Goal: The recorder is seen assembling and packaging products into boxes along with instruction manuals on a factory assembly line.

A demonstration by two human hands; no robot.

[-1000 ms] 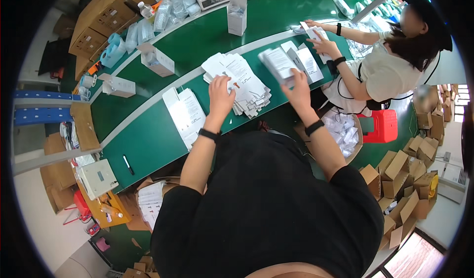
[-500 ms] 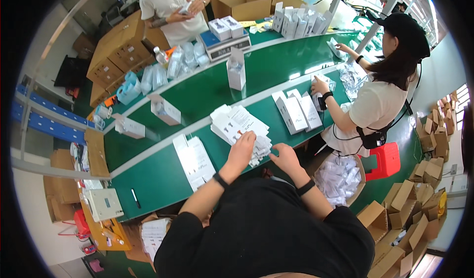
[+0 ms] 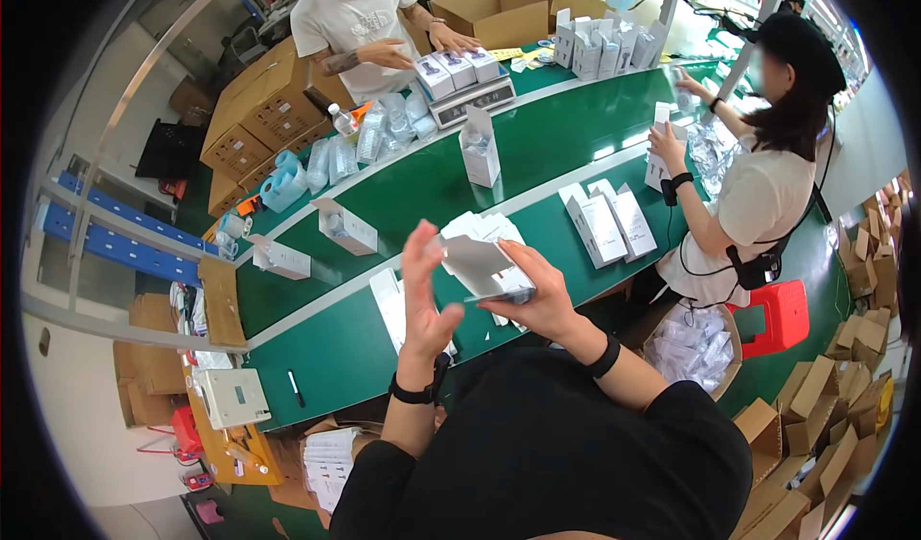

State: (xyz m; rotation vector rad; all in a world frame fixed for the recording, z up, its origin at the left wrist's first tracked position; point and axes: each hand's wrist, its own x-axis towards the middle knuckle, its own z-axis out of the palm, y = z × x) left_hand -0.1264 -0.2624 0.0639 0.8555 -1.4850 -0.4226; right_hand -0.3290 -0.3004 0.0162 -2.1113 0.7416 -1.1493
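Note:
My right hand (image 3: 539,295) is closed on a white folding carton (image 3: 480,264), fingers along its right side, holding it tilted above the table. The carton is partly squared up, with a grey inner face showing. Just left of it my left hand (image 3: 422,295) is raised, its fingers stretched out and apart, with nothing gripped; I cannot tell whether it touches the carton's edge. Behind the carton lies a pile of flat white cartons (image 3: 494,225), partly hidden. More flat white cartons (image 3: 386,300) lie to the left, partly behind my left hand.
Upright white boxes with raised flaps (image 3: 480,152) stand along the green belt (image 3: 413,199). Two white boxes (image 3: 625,219) lie to my right, near a co-worker (image 3: 767,166) holding a carton. Across, another person touches boxes on a scale (image 3: 470,104). A pen (image 3: 295,388) lies left.
My right hand has lifted a carton off the pile and it has been partly opened out. My left hand has risen and spread. Across the belt, another box now sits on the scale.

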